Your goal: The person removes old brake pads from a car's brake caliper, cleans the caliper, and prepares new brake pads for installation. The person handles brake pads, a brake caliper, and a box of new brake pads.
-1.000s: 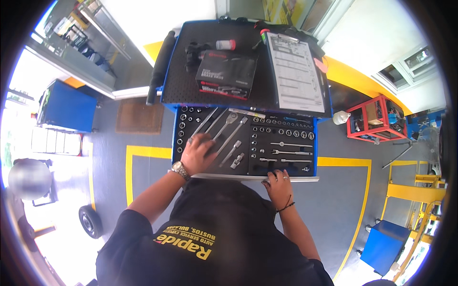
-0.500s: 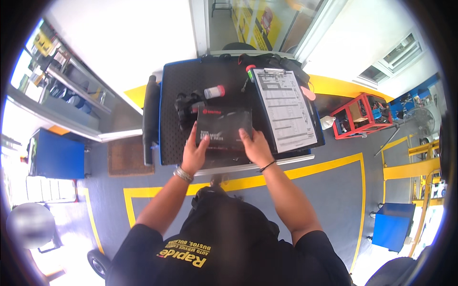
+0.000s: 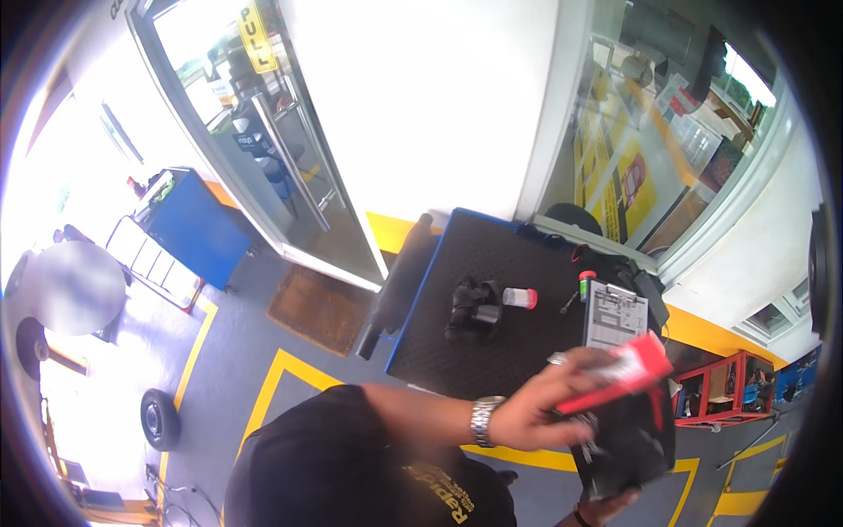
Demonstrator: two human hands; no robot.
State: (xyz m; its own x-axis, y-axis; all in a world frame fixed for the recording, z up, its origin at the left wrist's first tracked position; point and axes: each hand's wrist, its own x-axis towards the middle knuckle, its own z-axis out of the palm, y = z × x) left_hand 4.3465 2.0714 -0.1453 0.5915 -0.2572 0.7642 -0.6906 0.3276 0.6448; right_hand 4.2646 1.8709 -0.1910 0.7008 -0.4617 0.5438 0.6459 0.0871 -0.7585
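A flat black cardboard box with a red end (image 3: 625, 443) is tilted up off the cart, at the lower right. My left hand (image 3: 558, 400), with a metal watch at its wrist, grips the box along the red end; its fingers are blurred. Under the lower edge of the box, my right hand (image 3: 608, 508) supports it, mostly hidden by the box. Just beyond the red end lies a clipboard with a printed form (image 3: 617, 312), partly covered. A white container with a red cap (image 3: 520, 298) lies on the cart beside a black strapped item (image 3: 474, 307).
The cart's black ribbed top (image 3: 527, 351) has a blue rim. A small green bottle with a red cap (image 3: 586, 285) sits by the clipboard. To the left are a glass door (image 3: 255, 132), a brown mat (image 3: 320, 303) and a blue cabinet (image 3: 193, 228). A red tool cart (image 3: 724, 391) stands right.
The view has swung left and tilted. The box has gone from flat over the cart to tilted at the lower right, its red end showing. My left hand has shifted to that end, my right beneath.
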